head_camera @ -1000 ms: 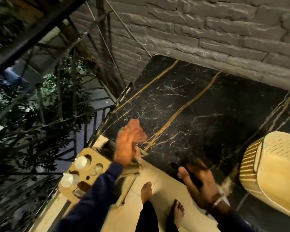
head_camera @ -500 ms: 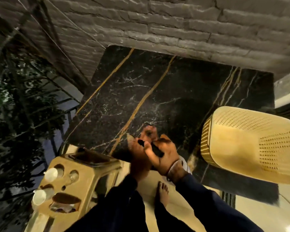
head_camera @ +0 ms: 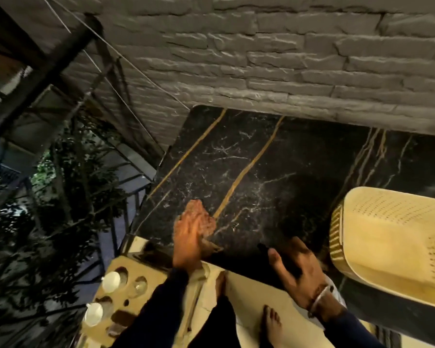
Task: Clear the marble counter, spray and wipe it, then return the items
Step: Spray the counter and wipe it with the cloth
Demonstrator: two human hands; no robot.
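The black marble counter [head_camera: 274, 167] with gold veins runs under a grey stone wall. My left hand [head_camera: 187, 239] presses a reddish-brown cloth [head_camera: 204, 217] flat on the counter near its front left corner. My right hand [head_camera: 294, 270] is at the front edge, closed around a dark object [head_camera: 286, 259] that looks like a spray bottle's head; the white bottle body shows below the wrist. Most of that object is hidden by my fingers.
A cream perforated plastic basket [head_camera: 392, 242] lies on the counter's right end. A tan stool [head_camera: 126, 297] with cups and small items stands at the lower left. A metal railing [head_camera: 126, 209] and foliage are to the left. My bare feet [head_camera: 271, 325] are on the pale floor.
My left hand has moved left from beside my right hand and now presses the cloth on the counter. My right hand with the dark object has shifted right along the front edge.
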